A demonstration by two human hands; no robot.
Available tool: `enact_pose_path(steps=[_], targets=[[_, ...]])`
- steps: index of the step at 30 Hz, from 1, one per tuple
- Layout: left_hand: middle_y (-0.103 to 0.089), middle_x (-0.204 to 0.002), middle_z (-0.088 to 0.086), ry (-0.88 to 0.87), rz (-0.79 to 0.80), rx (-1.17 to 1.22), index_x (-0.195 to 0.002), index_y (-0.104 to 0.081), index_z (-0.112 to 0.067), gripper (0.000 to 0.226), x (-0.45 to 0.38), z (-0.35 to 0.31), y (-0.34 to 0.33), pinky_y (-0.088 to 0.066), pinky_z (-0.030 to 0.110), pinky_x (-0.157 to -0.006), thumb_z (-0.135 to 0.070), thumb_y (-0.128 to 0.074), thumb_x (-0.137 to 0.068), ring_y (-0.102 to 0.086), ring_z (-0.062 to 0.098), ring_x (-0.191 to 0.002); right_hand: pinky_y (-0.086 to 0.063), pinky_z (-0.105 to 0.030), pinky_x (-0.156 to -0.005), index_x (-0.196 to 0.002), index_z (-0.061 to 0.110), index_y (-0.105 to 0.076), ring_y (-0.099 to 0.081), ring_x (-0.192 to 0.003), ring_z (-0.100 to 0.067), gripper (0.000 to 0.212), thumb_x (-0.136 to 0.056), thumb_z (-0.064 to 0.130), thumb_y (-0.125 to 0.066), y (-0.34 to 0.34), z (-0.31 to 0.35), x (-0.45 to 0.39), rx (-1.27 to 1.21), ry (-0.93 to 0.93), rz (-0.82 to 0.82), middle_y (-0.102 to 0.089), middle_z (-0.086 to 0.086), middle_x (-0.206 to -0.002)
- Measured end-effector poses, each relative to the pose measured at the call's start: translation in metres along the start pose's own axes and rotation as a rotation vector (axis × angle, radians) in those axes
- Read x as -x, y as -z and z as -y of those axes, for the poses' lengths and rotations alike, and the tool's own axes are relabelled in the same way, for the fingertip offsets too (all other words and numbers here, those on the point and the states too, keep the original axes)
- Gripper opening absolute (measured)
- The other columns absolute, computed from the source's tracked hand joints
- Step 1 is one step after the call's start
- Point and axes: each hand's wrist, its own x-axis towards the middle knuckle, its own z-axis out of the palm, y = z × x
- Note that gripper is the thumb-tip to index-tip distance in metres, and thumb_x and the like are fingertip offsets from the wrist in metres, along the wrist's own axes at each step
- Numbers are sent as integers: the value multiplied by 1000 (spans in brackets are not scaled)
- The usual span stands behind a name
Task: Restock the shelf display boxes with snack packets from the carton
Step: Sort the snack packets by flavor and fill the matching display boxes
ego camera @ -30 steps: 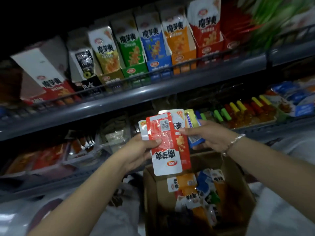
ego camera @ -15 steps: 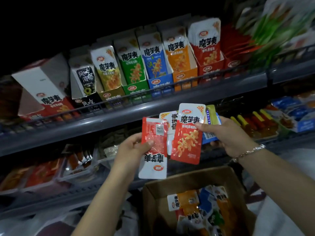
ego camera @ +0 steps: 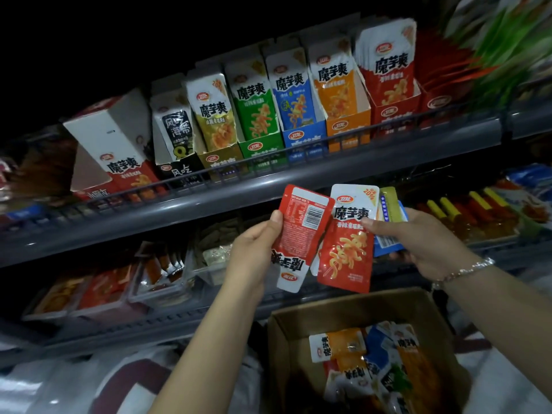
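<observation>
Left hand (ego camera: 254, 249) pinches upside-down red packet (ego camera: 294, 234); right hand (ego camera: 418, 240) grips fan of packets (ego camera: 349, 240), above open carton (ego camera: 286, 339), below shelf boxes (ego camera: 298, 109)

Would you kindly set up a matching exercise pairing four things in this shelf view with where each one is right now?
Things:
1. red packet showing its barcode back
2. red packet showing its front
3. blue display box
4. cardboard carton

Places:
A. on the upper shelf, between the green and orange boxes
B. held in the left hand
C. below the hands, with loose packets inside
D. held in the right hand, with other packets

Pairs: 1-B, 2-D, 3-A, 4-C
</observation>
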Motion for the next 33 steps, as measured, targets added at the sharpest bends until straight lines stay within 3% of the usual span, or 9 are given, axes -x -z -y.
enact_pose_path(steps=[6,9,13,15,20,23,25,30,33], targets=[[-74,-72,-3,-77,-72,-149,-77,-73,-22,19,-2,-2,5,-51,20,-52,-34,-64,-88,-69,9,-61,-45,-26,-54,-102,15,-61,-64,-79,-18,28,-79,25,-73,0,1,4,27,-6,-22,-70,-5,-92],[-73,-72,-9,-131,-76,-171,-74,-73,-24,14,-4,-2,6,-53,20,-60,-26,-68,-86,-70,8,-67,-44,-25,-51,-103,15,-62,-64,-78,-18,29,-79,25,-73,0,2,5,34,7,-29,-70,-6,-92],[-69,-96,-2,-202,-113,-299,-75,-74,-33,9,-11,0,12,-54,31,-78,-28,-71,-83,-66,14,-88,-45,-23,-47,-101,16,-61,-63,-75,-16,26,-79,25,-73,1,2,5,50,29,-48,-69,-5,-91],[-72,-96,0,-199,-110,-316,-76,-75,-32,7,-12,-1,14,-56,37,-82,-29,-72,-82,-69,18,-88,-44,-22,-46,-101,16,-61,-62,-75,-15,27,-79,25,-73,1,2,5,58,36,-53,-69,-4,-91],[-75,-87,-1,-187,-124,-362,-86,-77,-24,9,-13,-2,17,-56,30,-73,-29,-70,-84,-70,13,-77,-42,-23,-47,-96,17,-61,-63,-76,-17,24,-78,25,-74,1,2,4,63,48,-61,-69,-4,-90],[-75,-80,5,-156,-107,-299,-92,-75,-17,13,-13,-3,17,-52,23,-52,-25,-66,-88,-66,12,-58,-43,-24,-48,-94,18,-61,-63,-78,-18,22,-79,25,-74,1,2,4,65,52,-65,-69,-4,-90],[-74,-81,8,-106,-74,-187,-96,-73,-12,15,-13,-3,17,-48,20,-43,-22,-63,-90,-69,15,-60,-44,-24,-50,-91,19,-60,-63,-79,-18,19,-79,24,-74,0,2,5,61,56,-64,-69,-3,-89],[-75,-90,8,-85,35,-45,-100,-71,-9,33,-14,1,10,-56,25,-71,-37,-62,-83,-72,19,-86,-42,-20,-50,-86,22,-59,-61,-71,-10,15,-80,21,-73,0,4,8,31,79,-51,-67,3,-82],[-75,-94,6,-85,47,-19,-93,-73,-12,47,-13,1,7,-53,31,-85,-51,-60,-72,-70,20,-87,-40,-17,-49,-87,21,-60,-60,-69,-6,14,-80,20,-72,1,6,9,21,90,-47,-67,4,-81]])
